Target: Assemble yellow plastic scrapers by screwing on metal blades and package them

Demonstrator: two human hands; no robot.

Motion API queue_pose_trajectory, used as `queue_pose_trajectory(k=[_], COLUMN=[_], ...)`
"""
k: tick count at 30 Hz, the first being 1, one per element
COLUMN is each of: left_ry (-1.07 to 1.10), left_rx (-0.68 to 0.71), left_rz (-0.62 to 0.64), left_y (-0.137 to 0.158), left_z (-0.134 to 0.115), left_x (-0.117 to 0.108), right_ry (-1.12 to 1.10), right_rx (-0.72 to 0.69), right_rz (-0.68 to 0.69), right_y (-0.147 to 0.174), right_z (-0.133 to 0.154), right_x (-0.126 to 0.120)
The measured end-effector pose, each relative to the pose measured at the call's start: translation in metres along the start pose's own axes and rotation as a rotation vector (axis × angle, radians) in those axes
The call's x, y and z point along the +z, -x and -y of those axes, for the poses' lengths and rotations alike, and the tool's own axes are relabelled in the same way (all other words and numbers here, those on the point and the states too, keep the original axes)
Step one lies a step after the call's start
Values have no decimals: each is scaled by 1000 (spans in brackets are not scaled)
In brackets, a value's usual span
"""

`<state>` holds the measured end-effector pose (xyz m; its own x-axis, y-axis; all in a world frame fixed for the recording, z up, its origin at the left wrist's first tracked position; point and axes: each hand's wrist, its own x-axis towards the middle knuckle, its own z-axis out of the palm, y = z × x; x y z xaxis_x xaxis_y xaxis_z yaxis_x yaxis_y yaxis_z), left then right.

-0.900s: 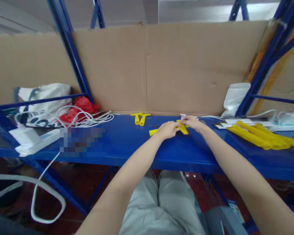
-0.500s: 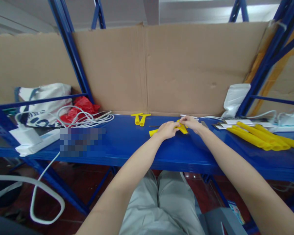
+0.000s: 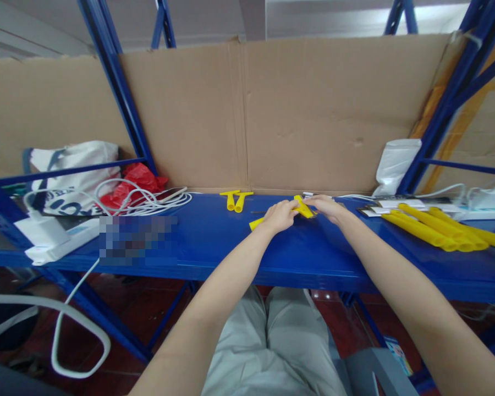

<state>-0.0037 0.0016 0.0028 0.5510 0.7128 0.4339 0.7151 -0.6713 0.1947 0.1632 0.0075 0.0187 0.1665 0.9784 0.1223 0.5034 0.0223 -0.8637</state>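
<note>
Near the back of the blue shelf, my left hand point(image 3: 279, 216) is closed around a yellow T-shaped tool point(image 3: 303, 208). Its tubular handle sticks out on the left of the hand, and its crosspiece shows slantwise on the right. My right hand point(image 3: 326, 208) is at the right side of the crosspiece, fingers drawn together and touching it. The fingertips are too small to make out exactly. Two similar yellow T-shaped pieces point(image 3: 235, 201) lie farther left by the cardboard. A thin dark rod shows just behind my left hand.
Several yellow tubes point(image 3: 441, 234) lie at the right on the blue shelf point(image 3: 214, 242). A white pouch point(image 3: 396, 166) leans at the back right. At the left are a power strip point(image 3: 66, 242), coiled white cables point(image 3: 157, 203), a red plastic bag point(image 3: 142, 179) and a cloth bag point(image 3: 78, 162).
The crosspiece of the yellow tool has shifted slightly up and left and shows more fully. My right fingers have moved from its top to its right side.
</note>
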Motion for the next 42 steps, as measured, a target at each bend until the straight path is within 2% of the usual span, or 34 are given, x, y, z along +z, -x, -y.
queue_pose_trajectory(k=[3,7,16,20,27,34,37,42], left_ry=[24,7,-191,-250,-240,-209,-210,-210], left_rx=[17,8,-30,-33,-54,-75,-76,-80], left_rz=[-8,8,121,133,122,140,146,139], left_y=[-2,-2,3,4,5,4,5,5], left_z=[3,3,-4,-6,-6,-7,-8,-8], left_x=[3,3,0,-2,-6,-10,-11,-11], right_ry=[-18,-19,-34,-25,-14,8,97,520], right_rx=[10,12,3,-2,-32,-48,-112,-325], right_rz=[45,23,18,19,89,101,99,7], right_y=[-1,-2,-1,0,0,2,0,-13], right_z=[-2,-4,-2,-1,-2,-1,-3,-12], right_x=[-2,-2,1,1,-2,-1,-3,-23])
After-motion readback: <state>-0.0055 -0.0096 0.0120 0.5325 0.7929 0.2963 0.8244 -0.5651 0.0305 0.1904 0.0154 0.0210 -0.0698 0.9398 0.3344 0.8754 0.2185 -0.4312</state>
